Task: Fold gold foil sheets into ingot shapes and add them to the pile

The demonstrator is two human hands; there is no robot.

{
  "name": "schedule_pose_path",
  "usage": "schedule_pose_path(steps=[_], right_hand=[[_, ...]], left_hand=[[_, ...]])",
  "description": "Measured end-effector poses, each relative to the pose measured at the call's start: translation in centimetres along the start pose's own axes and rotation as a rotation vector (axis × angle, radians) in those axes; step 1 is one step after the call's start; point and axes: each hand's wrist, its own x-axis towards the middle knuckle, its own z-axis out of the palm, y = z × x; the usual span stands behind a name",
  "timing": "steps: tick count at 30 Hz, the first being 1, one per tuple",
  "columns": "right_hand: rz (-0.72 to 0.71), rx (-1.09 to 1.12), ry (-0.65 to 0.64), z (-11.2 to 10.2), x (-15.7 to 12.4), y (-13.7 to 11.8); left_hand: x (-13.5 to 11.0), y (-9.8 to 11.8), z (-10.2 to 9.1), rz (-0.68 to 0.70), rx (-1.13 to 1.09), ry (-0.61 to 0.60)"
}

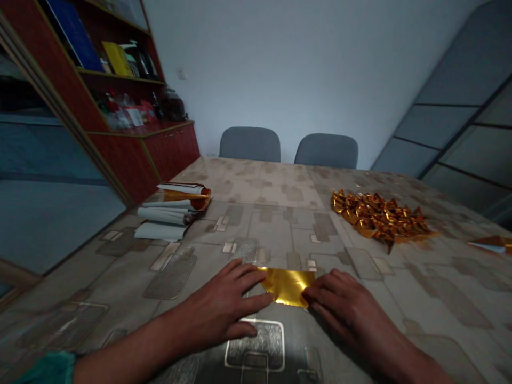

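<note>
Wall [256, 69], pale: farthest out, straight ahead of left hand [236, 298] and right hand [344, 304].

Table [256, 184], patterned with rounded rectangles: under both hands, runs out ahead and to either side of them.

Cabinet [172, 146], dark red: far ahead-left of left hand, shelves loaded. Dark jar on it, too dim for contents.

Two grey chairs [250, 144]: far ahead of hands, across the table, backrests only in view.

Pile of folded gold pieces [380, 213]: on table, ahead-right of right hand, well apart. Pointed tips, packed close.

Bundle of curled sheets [164, 214]: on table, ahead-left of left hand, well apart. Mostly pale faces showing, some copper-gold.

Hands: left is palm down, fingers extended, thumb splayed off, fingertips touching the near end of the foil. Teal sleeve [46, 368] up that arm. Right has fingers together and bent, tips on the foil's other end; thumb hidden, so can't tell if it's pinching.

Gold foil piece [290, 285]: flat on table, between the two hands, touching both.

Single folded piece [494, 244]: well off to the right of right hand, clipped by frame edge.
</note>
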Motion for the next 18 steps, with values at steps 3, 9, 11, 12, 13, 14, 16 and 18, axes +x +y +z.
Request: schedule_pose_path(steps=[3, 9, 11, 12, 13, 14, 16, 18], right_hand=[[-0.071, 0.045, -0.027, -0.9, 1.2, 0.1], [-0.039, 0.102, -0.176, -0.1, 3.2, 0.0], [-0.018, 0.108, -0.174, 0.2, 3.3, 0.2], [-0.016, 0.115, -0.172, 0.2, 3.3, 0.2], [-0.018, 0.124, -0.173, 0.2, 3.3, 0.3], [-0.024, 0.133, -0.178, 0.1, 3.2, 0.3], [-0.036, 0.147, -0.189, 0.0, 3.1, 0.3], [-0.050, 0.153, -0.192, 0.1, 3.0, -0.1]], left_hand=[[-0.1, -0.7, -1.0, 0.046, 0.002, -0.046], [-0.3, -0.3, -0.9, 0.040, -0.044, -0.050], [-0.3, -0.3, -0.7, 0.030, -0.057, -0.036], [-0.4, -0.3, -0.7, 0.028, -0.061, -0.025], [-0.4, -0.5, -0.7, 0.029, -0.065, -0.017], [-0.4, -0.6, -0.8, 0.034, -0.067, -0.012], [-0.4, -1.1, -1.0, 0.047, -0.062, -0.019], [-0.4, -1.6, -1.4, 0.058, -0.041, -0.034]])
